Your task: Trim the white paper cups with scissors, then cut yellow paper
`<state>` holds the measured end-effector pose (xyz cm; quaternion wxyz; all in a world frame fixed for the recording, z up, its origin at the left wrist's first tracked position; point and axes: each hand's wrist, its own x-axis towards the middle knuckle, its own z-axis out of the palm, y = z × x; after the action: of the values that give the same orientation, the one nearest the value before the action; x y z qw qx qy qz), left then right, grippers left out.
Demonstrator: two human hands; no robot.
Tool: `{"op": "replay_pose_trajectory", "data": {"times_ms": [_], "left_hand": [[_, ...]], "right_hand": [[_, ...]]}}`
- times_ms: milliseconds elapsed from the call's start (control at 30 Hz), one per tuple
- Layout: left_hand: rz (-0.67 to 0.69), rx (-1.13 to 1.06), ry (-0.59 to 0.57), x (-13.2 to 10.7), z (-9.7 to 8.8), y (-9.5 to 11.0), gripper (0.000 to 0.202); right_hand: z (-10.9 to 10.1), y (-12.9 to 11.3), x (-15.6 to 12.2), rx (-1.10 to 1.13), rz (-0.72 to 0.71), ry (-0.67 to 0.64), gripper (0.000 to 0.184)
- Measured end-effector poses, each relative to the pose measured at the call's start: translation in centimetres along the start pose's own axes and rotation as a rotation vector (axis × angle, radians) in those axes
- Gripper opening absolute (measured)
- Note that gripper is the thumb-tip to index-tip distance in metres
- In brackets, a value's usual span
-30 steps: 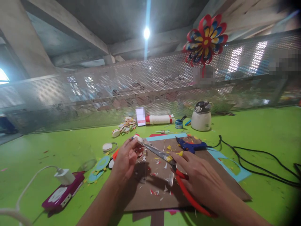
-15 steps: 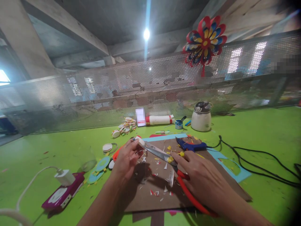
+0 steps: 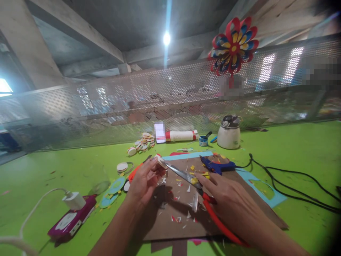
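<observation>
My left hand (image 3: 144,179) pinches a small white round piece with a red edge (image 3: 160,161) between thumb and fingers. My right hand (image 3: 230,193) grips scissors with red handles (image 3: 182,173), whose blades point left and reach up to that piece. The blades look nearly together; whether they touch the piece I cannot tell. Below both hands lies a brown board (image 3: 160,227), scattered with paper snips (image 3: 176,219) in white, red and yellow. Beside my left wrist, an orange-handled tool (image 3: 135,172) is partly hidden.
A blue glue gun (image 3: 217,165) lies on the board's far right, its black cord trailing right. Light-blue paper discs (image 3: 113,192) and a purple power strip (image 3: 71,220) are at left. Farther back stand a phone (image 3: 160,133), a white roll (image 3: 182,136) and a white jug (image 3: 228,137).
Both hands keep their grips. The scissors' blades look closer together and have shifted slightly at the white piece; the whole view has moved a little.
</observation>
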<state>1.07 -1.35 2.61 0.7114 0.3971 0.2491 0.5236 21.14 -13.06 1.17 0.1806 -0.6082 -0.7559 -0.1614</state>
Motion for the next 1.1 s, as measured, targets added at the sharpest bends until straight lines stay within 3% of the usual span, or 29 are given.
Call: {"op": "replay_pose_trajectory", "data": {"times_ms": [700, 1100], "left_hand": [[-0.042, -0.040, 0.001, -0.99, 0.64, 0.82, 0.011], [-0.032, -0.047, -0.015, -0.87, 0.41, 0.85, 0.011]], "right_hand": [[-0.78, 0.67, -0.22, 0.026, -0.059, 0.072, 0.039], [-0.25, 0.71, -0.23, 0.101, 0.004, -0.031, 0.040]]}}
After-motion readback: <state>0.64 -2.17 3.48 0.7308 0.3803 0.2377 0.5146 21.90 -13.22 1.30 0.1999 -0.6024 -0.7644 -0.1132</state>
